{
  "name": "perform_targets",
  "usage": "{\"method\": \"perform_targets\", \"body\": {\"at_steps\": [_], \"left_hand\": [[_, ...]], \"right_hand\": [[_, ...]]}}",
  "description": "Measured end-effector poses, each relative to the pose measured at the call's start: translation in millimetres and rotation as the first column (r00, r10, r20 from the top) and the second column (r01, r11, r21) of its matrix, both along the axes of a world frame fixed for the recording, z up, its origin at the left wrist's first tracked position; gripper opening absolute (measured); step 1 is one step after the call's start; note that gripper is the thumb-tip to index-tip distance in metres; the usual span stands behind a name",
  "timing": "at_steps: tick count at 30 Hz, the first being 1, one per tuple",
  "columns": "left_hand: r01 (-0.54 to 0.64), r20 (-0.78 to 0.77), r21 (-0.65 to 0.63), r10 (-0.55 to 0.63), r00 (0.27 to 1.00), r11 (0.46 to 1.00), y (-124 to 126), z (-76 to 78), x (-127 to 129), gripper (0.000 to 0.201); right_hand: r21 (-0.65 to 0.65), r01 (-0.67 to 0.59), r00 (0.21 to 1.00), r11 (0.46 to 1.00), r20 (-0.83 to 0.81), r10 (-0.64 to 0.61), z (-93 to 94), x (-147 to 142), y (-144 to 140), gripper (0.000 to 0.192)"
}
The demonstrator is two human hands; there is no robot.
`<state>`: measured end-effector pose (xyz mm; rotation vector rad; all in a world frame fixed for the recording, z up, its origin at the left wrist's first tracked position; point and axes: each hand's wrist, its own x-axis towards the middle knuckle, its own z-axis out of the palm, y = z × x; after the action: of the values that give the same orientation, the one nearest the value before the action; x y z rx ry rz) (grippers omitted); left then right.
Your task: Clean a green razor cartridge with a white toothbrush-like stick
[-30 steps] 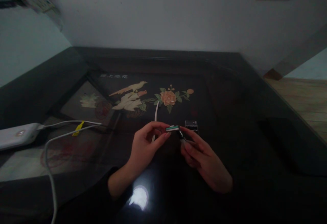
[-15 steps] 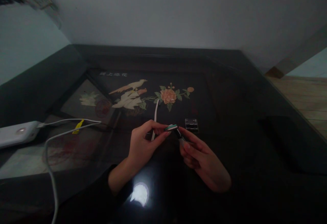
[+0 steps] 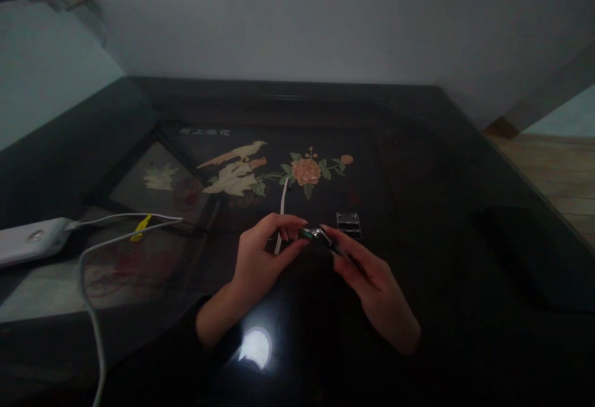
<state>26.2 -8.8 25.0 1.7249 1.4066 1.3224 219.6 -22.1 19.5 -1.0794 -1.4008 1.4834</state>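
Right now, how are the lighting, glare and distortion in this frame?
Head view: dim overall, with a bright lamp reflection glaring on the glossy table; the small object between the left hand and right hand is blurred; the edges bend from wide-angle distortion.

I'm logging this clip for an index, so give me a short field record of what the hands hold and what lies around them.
left hand: pinches one end of the small teal-edged part
right hand: holds the other end of it with fingertips
clear plastic case: on the table just beyond the right hand, untouched
white cable: beyond the left hand
white power bank: far left, cables plugged in
table: dark, glossy, with bird-and-flower inlay
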Motion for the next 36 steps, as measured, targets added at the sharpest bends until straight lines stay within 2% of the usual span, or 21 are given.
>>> {"method": "perform_targets", "body": {"at_steps": [2,4,6,9,14,25,36], "left_hand": [[0.005,0.049,-0.023,-0.003,0.999,1.0,0.3,-0.9,0.2,0.022],[0.056,0.138,-0.048,-0.049,0.989,0.997,0.9,-1.6,0.0,0.034],[0.139,0.246,-0.098,-0.112,0.963,0.985,1.6,-1.0,-0.4,0.043],[0.227,0.364,-0.189,-0.147,0.92,0.955,2.4,2.4,-0.3,0.046],[0.263,0.395,-0.242,-0.153,0.906,0.934,1.9,6.9,1.7,0.041],[0.256,0.358,-0.23,-0.163,0.919,0.939,-1.1,4.9,2.0,0.036],[0.233,0.4,-0.249,-0.119,0.909,0.94,1.1,4.2,7.0,0.027]], "right_hand": [[0.211,0.012,0.99,0.978,0.135,-0.041,2.3,1.9,-1.4,0.037],[0.34,0.002,0.969,0.94,0.232,-0.086,3.3,4.0,-3.1,0.04],[0.414,-0.015,0.944,0.91,0.307,-0.124,3.2,5.8,-4.2,0.041],[0.476,-0.035,0.921,0.878,0.358,-0.157,2.5,7.3,-4.2,0.043],[0.513,-0.072,0.915,0.855,0.376,-0.148,3.0,6.8,-4.1,0.046],[0.521,-0.088,0.892,0.849,0.421,-0.165,3.9,8.6,-5.8,0.05],[0.522,-0.121,0.839,0.844,0.508,-0.194,6.4,8.2,-4.9,0.051]]}}
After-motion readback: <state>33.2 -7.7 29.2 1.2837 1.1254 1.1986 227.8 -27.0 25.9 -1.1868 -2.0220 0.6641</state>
